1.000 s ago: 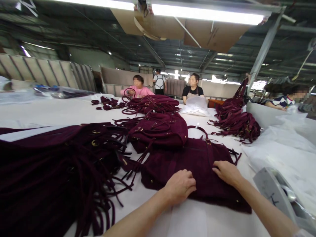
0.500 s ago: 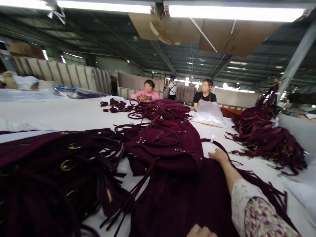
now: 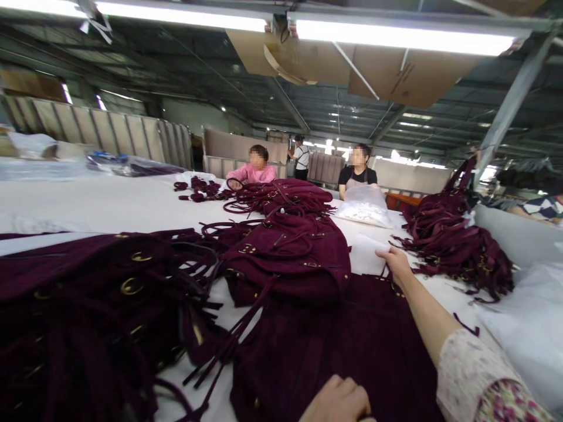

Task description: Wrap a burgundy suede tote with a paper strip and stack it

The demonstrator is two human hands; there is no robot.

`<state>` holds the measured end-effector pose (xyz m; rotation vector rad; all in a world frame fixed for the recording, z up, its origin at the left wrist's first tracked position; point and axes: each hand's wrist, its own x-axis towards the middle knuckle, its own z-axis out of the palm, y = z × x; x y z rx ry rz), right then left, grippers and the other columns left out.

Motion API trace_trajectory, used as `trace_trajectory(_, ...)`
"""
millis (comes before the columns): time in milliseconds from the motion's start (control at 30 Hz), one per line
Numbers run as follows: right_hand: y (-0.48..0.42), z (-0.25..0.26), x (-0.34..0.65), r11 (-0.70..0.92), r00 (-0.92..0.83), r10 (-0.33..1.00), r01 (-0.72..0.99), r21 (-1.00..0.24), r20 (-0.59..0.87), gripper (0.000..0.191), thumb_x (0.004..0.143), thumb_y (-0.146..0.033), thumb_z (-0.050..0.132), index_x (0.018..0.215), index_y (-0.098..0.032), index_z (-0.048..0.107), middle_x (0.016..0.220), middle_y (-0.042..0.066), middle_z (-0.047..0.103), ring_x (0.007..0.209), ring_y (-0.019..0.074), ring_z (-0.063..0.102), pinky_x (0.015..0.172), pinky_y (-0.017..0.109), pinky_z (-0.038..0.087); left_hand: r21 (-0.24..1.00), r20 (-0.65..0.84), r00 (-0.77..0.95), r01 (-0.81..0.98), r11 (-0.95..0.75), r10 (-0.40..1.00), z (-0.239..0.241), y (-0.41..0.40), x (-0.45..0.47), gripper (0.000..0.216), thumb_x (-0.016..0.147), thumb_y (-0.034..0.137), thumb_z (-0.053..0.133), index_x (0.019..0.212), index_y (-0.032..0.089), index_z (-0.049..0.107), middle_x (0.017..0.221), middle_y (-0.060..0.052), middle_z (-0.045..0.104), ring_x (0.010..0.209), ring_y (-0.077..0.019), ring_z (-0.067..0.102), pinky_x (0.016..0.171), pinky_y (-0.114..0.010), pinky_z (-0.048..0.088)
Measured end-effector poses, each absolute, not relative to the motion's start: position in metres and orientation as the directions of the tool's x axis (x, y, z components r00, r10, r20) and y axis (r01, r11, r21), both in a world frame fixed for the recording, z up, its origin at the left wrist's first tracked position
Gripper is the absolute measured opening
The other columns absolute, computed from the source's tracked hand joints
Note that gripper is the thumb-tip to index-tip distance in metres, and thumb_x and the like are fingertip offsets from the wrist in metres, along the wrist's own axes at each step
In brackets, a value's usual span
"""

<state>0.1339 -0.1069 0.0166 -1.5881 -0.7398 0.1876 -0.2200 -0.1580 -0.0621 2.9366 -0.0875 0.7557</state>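
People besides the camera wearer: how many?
4: one in pink, one in black across the table; one in white behind; one in patterned top at right. Others may be hidden.

Your left hand (image 3: 336, 401), cut off by the bottom edge of the head view, lay with curled fingers over the near part of a burgundy bag (image 3: 334, 346). Your right hand (image 3: 396, 266) was stretched out at that bag's far edge; whether it gripped anything was unclear. Another bag (image 3: 285, 252) overlapped the first, and a dark heap of bags (image 3: 88, 299) with brass rings filled the left side of the white table (image 3: 109, 202). To your right lay a pile of straps (image 3: 466, 246). Across from you, a person in pink (image 3: 264, 174) and a person in an apron (image 3: 355, 182) faced the table, a clear plastic sack (image 3: 365, 208) before the latter.
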Motion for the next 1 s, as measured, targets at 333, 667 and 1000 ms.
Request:
trace_trajectory(333, -0.201, 0.056, 0.041, 0.024, 0.487, 0.838, 0.421, -0.907, 0.248, 0.032, 0.06, -0.033, 0.074, 0.086, -0.014, 0.072, 0.08, 0.004, 0.073, 0.08, 0.0228, 0.066, 0.082, 0.037, 0.05, 0.117, 0.418, 0.906, -0.124, -0.985, -0.064, -0.027, -0.172, -0.244, 0.009, 0.091, 0.027, 0.056, 0.084, 0.021, 0.059, 0.092, 0.001, 0.056, 0.084, -0.0136, 0.048, 0.071, -0.029, 0.031)
trace_trajectory(667, -0.284, -0.004, -0.058, 0.02, 0.088, 0.965, 0.914, -0.404, 0.246, 0.039, 0.091, -0.025, 0.044, 0.126, -0.022, 0.061, 0.129, 0.008, 0.061, 0.118, 0.0223, 0.057, 0.104, 0.039, 0.043, -0.1, 0.435, 0.889, -0.107, -0.989, -0.14, -0.024, -0.182, -0.246, 0.017, 0.092, 0.023, 0.052, 0.079, 0.018, 0.061, 0.085, -0.003, 0.053, 0.086, -0.0171, 0.049, 0.075, -0.033, 0.039)
trace_trajectory(1000, -0.311, -0.025, -0.074, -0.015, 0.035, 0.985, 0.993, -0.118, 0.171, 0.067, 0.075, -0.004, 0.045, 0.14, -0.021, 0.047, 0.143, 0.007, 0.048, 0.132, 0.0217, 0.045, 0.109, 0.037, 0.039, -0.087, 0.67, 0.741, 0.016, -0.996, -0.047, -0.026, -0.183, -0.253, 0.011, 0.091, 0.027, 0.056, 0.086, 0.021, 0.064, 0.147, -0.004, 0.037, 0.132, -0.03, 0.031, 0.107, -0.054, 0.024)
